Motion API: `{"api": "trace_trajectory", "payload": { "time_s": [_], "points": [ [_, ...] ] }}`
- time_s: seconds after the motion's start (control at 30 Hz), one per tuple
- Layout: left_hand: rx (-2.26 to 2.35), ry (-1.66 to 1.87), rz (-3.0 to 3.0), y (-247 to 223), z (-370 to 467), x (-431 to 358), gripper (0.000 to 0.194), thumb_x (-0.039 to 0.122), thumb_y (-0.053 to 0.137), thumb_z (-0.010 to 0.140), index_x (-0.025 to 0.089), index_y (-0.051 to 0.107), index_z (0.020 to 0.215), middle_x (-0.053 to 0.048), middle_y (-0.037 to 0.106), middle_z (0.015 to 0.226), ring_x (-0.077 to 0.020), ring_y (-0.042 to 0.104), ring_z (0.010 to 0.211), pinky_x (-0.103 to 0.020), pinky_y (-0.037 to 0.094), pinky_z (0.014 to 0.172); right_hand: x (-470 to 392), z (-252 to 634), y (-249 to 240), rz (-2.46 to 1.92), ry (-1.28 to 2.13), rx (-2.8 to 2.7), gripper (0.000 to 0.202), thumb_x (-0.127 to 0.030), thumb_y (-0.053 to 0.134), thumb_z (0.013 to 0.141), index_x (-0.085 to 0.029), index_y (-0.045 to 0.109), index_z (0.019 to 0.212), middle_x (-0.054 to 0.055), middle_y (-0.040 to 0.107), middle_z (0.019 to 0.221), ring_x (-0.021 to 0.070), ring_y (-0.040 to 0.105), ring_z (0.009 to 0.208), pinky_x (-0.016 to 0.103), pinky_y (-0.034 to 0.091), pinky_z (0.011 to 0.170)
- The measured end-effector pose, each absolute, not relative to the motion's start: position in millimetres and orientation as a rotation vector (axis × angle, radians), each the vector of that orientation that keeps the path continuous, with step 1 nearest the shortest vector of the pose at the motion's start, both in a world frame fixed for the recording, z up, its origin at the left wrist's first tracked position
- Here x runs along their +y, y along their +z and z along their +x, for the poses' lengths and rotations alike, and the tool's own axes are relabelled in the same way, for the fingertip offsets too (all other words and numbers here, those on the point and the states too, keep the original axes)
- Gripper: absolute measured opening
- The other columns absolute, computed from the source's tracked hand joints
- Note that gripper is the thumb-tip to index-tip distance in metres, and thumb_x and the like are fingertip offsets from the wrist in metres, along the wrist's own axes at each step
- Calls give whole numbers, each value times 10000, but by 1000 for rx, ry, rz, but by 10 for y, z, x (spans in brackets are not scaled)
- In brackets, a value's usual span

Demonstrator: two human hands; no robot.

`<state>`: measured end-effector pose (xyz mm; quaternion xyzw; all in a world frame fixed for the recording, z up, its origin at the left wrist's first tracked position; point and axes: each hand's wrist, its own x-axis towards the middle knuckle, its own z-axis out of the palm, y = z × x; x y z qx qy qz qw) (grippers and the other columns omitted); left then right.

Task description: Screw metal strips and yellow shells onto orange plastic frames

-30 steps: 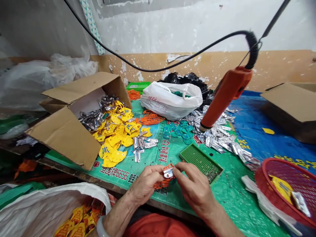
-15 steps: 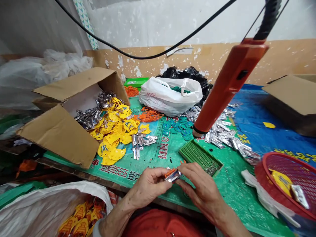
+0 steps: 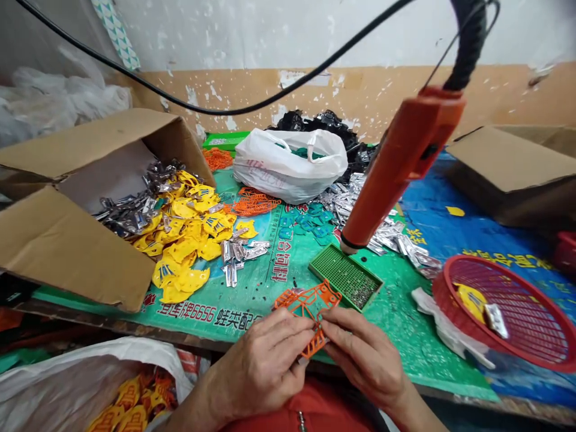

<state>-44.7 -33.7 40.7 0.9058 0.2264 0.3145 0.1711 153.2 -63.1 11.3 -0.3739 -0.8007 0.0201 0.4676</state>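
An openwork orange plastic part point(image 3: 310, 300) is gripped between my two hands, low in front of me. My left hand point(image 3: 270, 354) closes on its left side, fingers bent over it. On the opposite side, my right hand point(image 3: 366, 357) pinches the part with thumb and fingertips. A bit of silver shows beneath it, mostly hidden by my fingers. Just beyond the hands is a green tray point(image 3: 324, 255) with small metal screws point(image 3: 362, 294). Above the tray hangs an orange electric screwdriver point(image 3: 387, 174), tip down, touched by neither hand.
Yellow plastic pieces point(image 3: 189, 222) spill from a cardboard box point(image 3: 81, 240) at left. Silver pieces point(image 3: 231, 258), green parts point(image 3: 310, 222) and a white bag point(image 3: 283, 174) lie farther back. A red basket point(image 3: 526, 318) stands right. A sack point(image 3: 58, 390) sits lower left.
The orange part has turned over, so its openwork side now faces up. My hands have shifted their hold along with it. The whole view has swung slightly to the right.
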Motion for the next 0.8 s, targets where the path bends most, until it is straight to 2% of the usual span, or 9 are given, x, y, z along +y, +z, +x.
{"api": "trace_trajectory", "payload": {
  "time_s": [0.17, 0.33, 0.57, 0.8],
  "points": [
    [579, 1000, 2649, 415, -422, -324, 317, -5, 515, 755, 71, 616, 1046, -128, 720, 968, -197, 663, 892, -335, 576, 818, -666, 1516, 104, -907, -33, -1924, 178, -134, 541, 884, -118, 626, 1040, 125, 696, 909, 168, 674, 823, 250, 572, 665],
    [537, 1027, 2692, 399, -439, -309, 297, -9, 512, 760, 64, 621, 1026, -127, 732, 949, -193, 676, 877, -335, 577, 830, -633, 1487, 104, -886, 25, -1929, 150, -138, 538, 887, -91, 638, 989, 137, 699, 884, 172, 666, 788, 270, 564, 656],
    [533, 985, 2728, 338, -490, -308, 351, -29, 520, 731, 82, 634, 1044, -106, 737, 963, -189, 676, 880, -323, 573, 814, -615, 1463, 126, -875, 84, -1952, 127, -136, 554, 877, -85, 633, 963, 138, 701, 853, 175, 653, 740, 271, 545, 619],
    [486, 899, 2707, 364, -453, -277, 351, -20, 520, 709, 93, 638, 1018, -89, 733, 955, -183, 658, 812, -318, 559, 732, -630, 1518, 166, -912, 131, -2010, 87, -134, 592, 848, -107, 644, 914, 110, 706, 842, 164, 644, 706, 258, 527, 595]
  ]
}}
